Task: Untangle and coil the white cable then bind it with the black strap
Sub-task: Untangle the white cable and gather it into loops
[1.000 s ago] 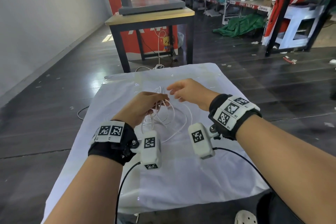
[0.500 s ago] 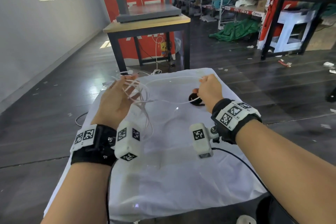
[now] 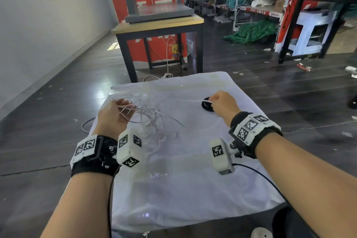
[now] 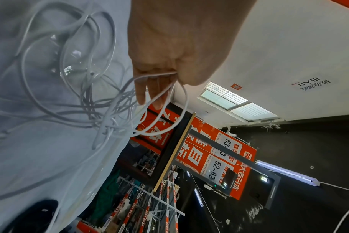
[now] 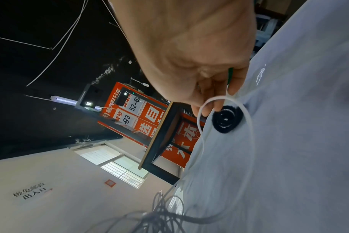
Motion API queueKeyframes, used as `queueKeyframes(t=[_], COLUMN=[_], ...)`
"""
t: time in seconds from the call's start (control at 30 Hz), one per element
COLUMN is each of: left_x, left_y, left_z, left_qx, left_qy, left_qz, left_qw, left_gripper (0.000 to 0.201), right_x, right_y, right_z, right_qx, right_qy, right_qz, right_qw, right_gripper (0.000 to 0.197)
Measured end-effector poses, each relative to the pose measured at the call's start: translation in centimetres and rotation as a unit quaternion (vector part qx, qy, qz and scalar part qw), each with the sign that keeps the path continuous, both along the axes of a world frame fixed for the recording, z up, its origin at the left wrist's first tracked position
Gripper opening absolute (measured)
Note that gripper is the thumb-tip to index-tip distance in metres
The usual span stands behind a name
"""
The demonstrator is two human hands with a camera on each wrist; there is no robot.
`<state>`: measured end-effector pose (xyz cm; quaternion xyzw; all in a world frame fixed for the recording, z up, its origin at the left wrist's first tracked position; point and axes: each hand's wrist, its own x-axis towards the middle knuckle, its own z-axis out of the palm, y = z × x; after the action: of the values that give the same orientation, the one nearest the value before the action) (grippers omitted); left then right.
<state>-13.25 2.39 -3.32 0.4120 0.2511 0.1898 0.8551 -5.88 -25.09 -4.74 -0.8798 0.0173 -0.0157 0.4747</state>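
Your left hand has several thin loops of the white cable gathered between thumb and curled fingers; in the left wrist view the strands run through that grip and spill out beyond the fingertips in smooth, rounded arcs. From there the cable fans into a loose, crossing tangle of narrow glossy loops that hangs and rests on the white cloth on the left half of the table.

Your right hand, well apart from the left, pinches a single strand of the same cable between thumb and fingertips. In the right wrist view that strand bends into one open, round loop past the fingers and then trails back across the cloth toward the tangle.

Just beside the right fingers lies the black strap, rolled into a tight flat spiral with a fuzzy, fabric-like surface, lying on the cloth; whether the fingers touch it cannot be told. In the head view it shows as a dark patch partly hidden by the hand.

The cloth is pale, thin and slightly creased, with a faint sheen, and drapes over the table's edges. Beyond it stands a wooden-topped table with dark metal legs on a dark, glossy floor.
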Motion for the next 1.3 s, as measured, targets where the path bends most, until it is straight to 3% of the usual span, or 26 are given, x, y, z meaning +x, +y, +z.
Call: queueKeyframes(t=[0.13,0.2,0.33,0.47,0.53,0.6,0.77,0.87,0.93,1.07,1.13,1.2,1.27,1.3], left_x=[-0.2,-0.2,-0.1,-0.4,-0.4,-0.4,-1.0,-1.0,-0.8,-0.3,-0.1,0.2,0.4,0.4], left_y=[-0.5,-0.8,-2.0,-3.4,-3.7,-3.5,-2.2,-1.7,-2.0,-4.1,-4.9,-5.3,-5.2,-4.9], left_z=[0.2,0.5,1.5,2.7,3.1,3.3,3.5,3.0,2.2,0.1,-0.7,-1.3,-1.5,-1.5], left_qx=[-0.016,-0.023,-0.011,0.037,0.051,0.067,0.114,0.157,0.266,0.423,0.497,0.552,0.568,0.563], left_qy=[0.002,-0.010,-0.016,-0.030,-0.043,-0.051,-0.069,-0.041,0.051,0.212,0.252,0.259,0.260,0.257], left_qz=[-0.046,-0.068,-0.102,-0.152,-0.164,-0.174,-0.088,-0.067,-0.110,-0.256,-0.290,-0.306,-0.308,-0.303], left_qw=[0.999,0.997,0.995,0.987,0.984,0.981,0.987,0.984,0.956,0.843,0.778,0.731,0.718,0.725], left_gripper=[0.040,0.039,0.025,0.009,0.018,0.026,0.015,0.009,0.007,0.031,0.040,0.034,0.023,0.019], right_x=[-0.3,-0.4,-1.6,-2.7,-2.5,-2.2,-1.5,-1.4,-1.5,-2.1,-2.1,-2.3,-2.5,-2.5], right_y=[1.1,2.0,4.4,7.1,7.9,7.9,6.6,5.3,4.8,5.4,5.7,5.6,5.5,5.4], right_z=[-0.3,0.1,1.8,2.4,2.3,2.2,2.5,2.3,2.0,2.0,1.8,1.6,1.4,1.2], right_qx=[-0.085,-0.079,-0.024,0.015,0.010,0.027,0.157,0.248,0.261,0.235,0.211,0.187,0.148,0.133], right_qy=[-0.018,-0.045,-0.004,0.038,0.013,-0.010,0.019,0.056,0.069,0.071,0.067,0.063,0.058,0.055], right_qz=[0.045,0.087,0.265,0.370,0.360,0.309,0.137,0.114,0.154,0.091,0.103,0.131,0.166,0.179], right_qw=[0.995,0.992,0.964,0.928,0.933,0.951,0.978,0.960,0.950,0.965,0.970,0.972,0.973,0.973], right_gripper=[0.034,0.040,0.032,0.066,0.054,0.020,0.025,0.027,0.034,0.023,0.023,0.019,0.021,0.024])
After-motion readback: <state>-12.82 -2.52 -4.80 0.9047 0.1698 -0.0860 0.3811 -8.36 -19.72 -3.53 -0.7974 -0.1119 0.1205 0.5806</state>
